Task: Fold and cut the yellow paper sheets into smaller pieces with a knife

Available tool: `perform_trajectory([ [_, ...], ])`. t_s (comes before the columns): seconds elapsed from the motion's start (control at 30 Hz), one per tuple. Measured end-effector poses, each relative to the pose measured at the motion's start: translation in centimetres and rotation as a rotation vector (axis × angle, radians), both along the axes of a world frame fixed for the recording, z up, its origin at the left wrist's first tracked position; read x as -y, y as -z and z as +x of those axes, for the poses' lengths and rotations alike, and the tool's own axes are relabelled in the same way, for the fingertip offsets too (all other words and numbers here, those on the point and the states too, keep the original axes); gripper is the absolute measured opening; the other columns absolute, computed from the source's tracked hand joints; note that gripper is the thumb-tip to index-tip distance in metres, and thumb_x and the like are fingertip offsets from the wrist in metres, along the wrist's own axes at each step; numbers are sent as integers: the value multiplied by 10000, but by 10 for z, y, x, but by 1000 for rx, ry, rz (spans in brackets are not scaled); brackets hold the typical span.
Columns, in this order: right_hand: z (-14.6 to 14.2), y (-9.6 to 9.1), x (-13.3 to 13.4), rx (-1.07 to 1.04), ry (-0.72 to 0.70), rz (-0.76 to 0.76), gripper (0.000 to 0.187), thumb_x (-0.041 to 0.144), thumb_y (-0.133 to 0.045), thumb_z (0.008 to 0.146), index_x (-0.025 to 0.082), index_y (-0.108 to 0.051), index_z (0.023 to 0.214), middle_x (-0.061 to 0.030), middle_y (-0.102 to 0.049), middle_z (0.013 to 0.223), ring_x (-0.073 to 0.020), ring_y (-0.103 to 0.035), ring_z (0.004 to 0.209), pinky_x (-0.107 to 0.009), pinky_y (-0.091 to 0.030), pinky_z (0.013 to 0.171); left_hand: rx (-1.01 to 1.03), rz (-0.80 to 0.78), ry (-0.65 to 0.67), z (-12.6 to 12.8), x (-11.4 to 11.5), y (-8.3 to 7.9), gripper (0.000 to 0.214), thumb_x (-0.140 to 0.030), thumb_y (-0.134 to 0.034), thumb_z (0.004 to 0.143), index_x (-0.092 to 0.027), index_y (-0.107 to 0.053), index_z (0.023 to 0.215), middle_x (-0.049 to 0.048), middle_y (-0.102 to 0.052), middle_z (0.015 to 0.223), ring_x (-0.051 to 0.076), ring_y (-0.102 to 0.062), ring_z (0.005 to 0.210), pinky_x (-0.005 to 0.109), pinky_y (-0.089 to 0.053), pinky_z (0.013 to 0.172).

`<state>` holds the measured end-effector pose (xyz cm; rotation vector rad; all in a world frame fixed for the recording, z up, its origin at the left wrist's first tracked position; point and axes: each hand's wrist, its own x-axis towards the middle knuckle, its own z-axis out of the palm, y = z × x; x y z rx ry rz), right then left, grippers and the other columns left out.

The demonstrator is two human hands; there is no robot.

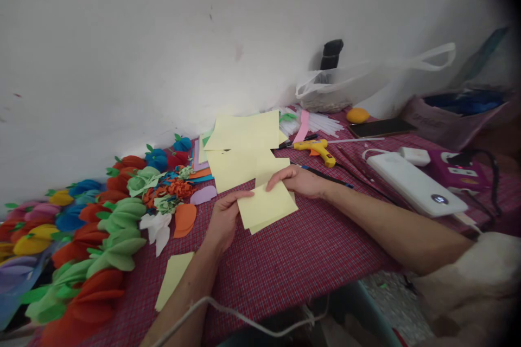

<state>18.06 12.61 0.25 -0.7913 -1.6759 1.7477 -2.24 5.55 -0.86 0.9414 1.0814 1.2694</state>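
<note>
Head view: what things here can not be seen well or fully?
All in the head view.
yellow paper, between left hand and right hand: sheet count unclear, top sheet covers the others.
black object: lower part behind plastic bag.
paper flowers: cut off by left edge.

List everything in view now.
yellow paper: one, pale yellow, held between both hands
yellow sheets: several, pale yellow, behind the hands
paper strip: one, yellow, front left
paper flowers: many, mixed colours, along the left
glue gun: one, yellow, right of the sheets
power bank: one, white, far right
phone: one, black, by the wall
plastic bag: one, clear, against the wall
tablecloth: one, red checked, over the table
left hand: pinches paper's left edge
right hand: pinches paper's top edge
</note>
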Motion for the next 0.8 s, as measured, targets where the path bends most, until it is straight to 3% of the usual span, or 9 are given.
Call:
perform_trajectory([
  [0.2,0,-3,1,39,-23,11,232,116,-479,721,190,-689,783,-9,-666,724,-109,-569,594,-252,-472,576,-24,7,0,-2,-1,2,169,-249,-684,632,-179,-698,786,26,-684,732,148,-606,649,233,-432,577],
  [0.43,0,0,-2,15,-69,-2,229,123,-460,717,163,-667,807,-33,-664,749,-133,-586,635,-288,-486,626,-16,7,26,-2,-1,-1,90,-221,-642,663,-178,-675,735,8,-669,708,131,-580,607,226,-404,563],
  [0.7,8,7,-7,176,-81,218,354,98,-407,658,165,-666,889,-29,-633,722,-144,-557,633,-281,-457,597,12,-9,47,-1,2,-4,61,-198,-620,652,-174,-653,698,-6,-643,651,115,-548,550,222,-384,547],
  [0.8,9,5,-7,83,-132,150,324,117,-385,697,144,-664,859,-51,-640,780,-160,-566,699,-297,-454,649,18,-19,55,-1,2,-5,62,-200,-614,648,-173,-649,691,-8,-633,634,118,-543,547,219,-378,532],
])
